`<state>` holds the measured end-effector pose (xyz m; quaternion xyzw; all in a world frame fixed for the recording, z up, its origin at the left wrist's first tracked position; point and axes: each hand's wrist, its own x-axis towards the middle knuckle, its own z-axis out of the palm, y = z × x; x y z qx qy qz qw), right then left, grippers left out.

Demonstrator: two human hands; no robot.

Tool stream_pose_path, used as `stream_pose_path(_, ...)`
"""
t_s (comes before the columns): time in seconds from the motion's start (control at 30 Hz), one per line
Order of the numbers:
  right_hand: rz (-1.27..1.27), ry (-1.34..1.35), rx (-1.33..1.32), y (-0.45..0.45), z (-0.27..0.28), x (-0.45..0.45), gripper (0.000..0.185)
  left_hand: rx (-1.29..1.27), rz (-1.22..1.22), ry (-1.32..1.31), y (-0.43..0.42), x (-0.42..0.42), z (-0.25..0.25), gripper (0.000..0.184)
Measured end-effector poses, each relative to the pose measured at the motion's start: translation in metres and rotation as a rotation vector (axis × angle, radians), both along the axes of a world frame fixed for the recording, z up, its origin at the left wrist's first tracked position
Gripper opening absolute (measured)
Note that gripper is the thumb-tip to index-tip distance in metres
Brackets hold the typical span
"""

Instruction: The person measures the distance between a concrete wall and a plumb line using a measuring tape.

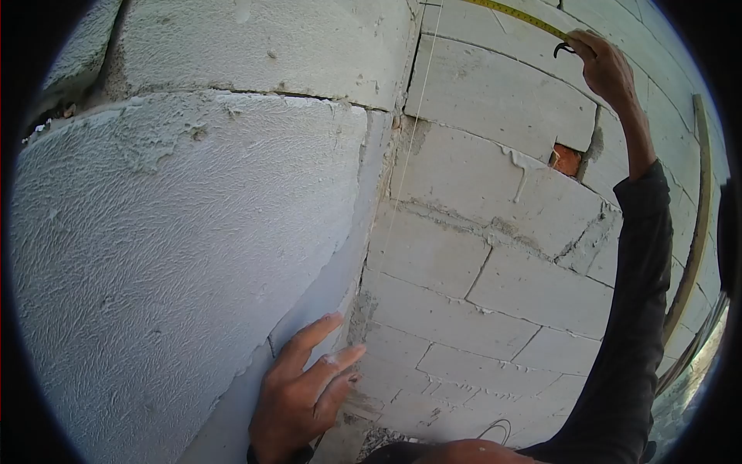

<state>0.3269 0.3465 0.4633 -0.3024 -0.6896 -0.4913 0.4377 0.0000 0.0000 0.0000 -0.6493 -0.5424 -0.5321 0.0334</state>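
Though the tape [516, 14] runs out of view, my right hand [604, 68] grips it; my left hand [300, 390] spreads half-open by the wall [178, 247].

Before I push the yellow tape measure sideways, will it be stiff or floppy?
The yellow tape measure looks thin and narrow, so it is probably light and springy. A long stretch runs out from the right hand, so a sideways push might bend or twist it.

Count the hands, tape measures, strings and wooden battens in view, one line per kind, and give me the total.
Hands: 2, the left hand and the right hand
Yellow tape measure: 1
String: 1
Wooden batten: 1
Total: 5
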Motion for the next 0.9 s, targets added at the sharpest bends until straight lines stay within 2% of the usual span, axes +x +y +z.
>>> stream_pose_path(0.07, 0.071, 0.032, 0.072, 0.001, 0.000, 0.004, 0.038, 0.010, 0.024, 0.001, -0.001, 0.003, 0.002, 0.038)
stream_pose_path(0.1, 0.079, 0.092, 0.016, -0.005, -0.022, 0.005, 0.039, -0.051, 0.029, 0.007, -0.007, 0.001, 0.004, 0.038)
stream_pose_path(0.13, 0.093, 0.149, -0.027, -0.009, -0.021, 0.013, 0.040, -0.014, 0.042, 0.019, -0.004, 0.001, 0.003, 0.040)
stream_pose_path(0.17, 0.182, 0.159, 0.031, -0.004, -0.023, 0.025, 0.046, 0.002, 0.056, 0.027, -0.003, 0.003, 0.002, 0.042)
stream_pose_path(0.23, 0.400, 0.204, -0.023, -0.018, -0.060, 0.027, 0.038, -0.070, 0.083, 0.016, 0.003, 0.004, 0.004, 0.042)
stream_pose_path(0.27, 0.543, 0.223, -0.064, -0.036, -0.085, 0.025, 0.034, -0.008, 0.107, 0.042, 0.007, 0.004, 0.004, 0.042)
stream_pose_path(0.3, 0.689, 0.235, -0.123, -0.056, -0.116, 0.021, 0.032, 0.048, 0.122, 0.065, 0.011, 0.004, 0.001, 0.042)
stream_pose_path(0.37, 0.905, 0.257, -0.267, -0.074, -0.183, 0.015, 0.030, 0.061, 0.132, 0.041, 0.021, 0.003, -0.010, 0.028)
stream_pose_path(0.43, 0.966, 0.254, -0.303, -0.076, -0.257, 0.017, 0.028, 0.106, 0.128, 0.057, 0.025, 0.002, -0.021, 0.020)
stream_pose_path(0.47, 0.999, 0.450, -0.411, -0.083, -0.299, 0.014, 0.027, 0.132, 0.117, 0.068, 0.026, 0.000, -0.021, 0.018)
stream_pose_path(0.5, 1.000, 0.371, -0.589, -0.070, -0.336, 0.037, 0.027, 0.158, 0.106, 0.080, 0.026, -0.002, -0.021, 0.016)
stream_pose_path(0.6, 1.169, 0.629, -1.220, -0.070, -0.481, 0.058, 0.030, 0.089, 0.106, 0.336, 0.023, -0.016, -0.023, 0.016)
stream_pose_path(0.63, 1.086, 0.772, -1.288, -0.076, -0.526, 0.043, 0.027, 0.159, 0.119, 0.419, 0.024, -0.020, -0.029, 0.019)
stream_pose_path(0.7, 0.922, 0.859, -1.585, -0.077, -0.605, 0.043, 0.023, 0.212, 0.127, 0.508, 0.025, -0.019, -0.047, 0.022)
stream_pose_path(0.77, 0.903, 0.893, -1.800, -0.081, -0.673, 0.039, 0.021, 0.287, 0.224, 0.466, 0.016, -0.012, -0.080, 0.026)
stream_pose_path(0.83, 0.781, 0.935, -1.973, -0.083, -0.727, 0.038, 0.021, 0.285, 0.345, 0.450, 0.003, -0.004, -0.111, 0.029)
stream_pose_path(0.9, 0.758, 0.898, -2.030, -0.080, -0.778, 0.035, 0.021, 0.253, 0.436, 0.448, -0.013, 0.004, -0.146, 0.032)
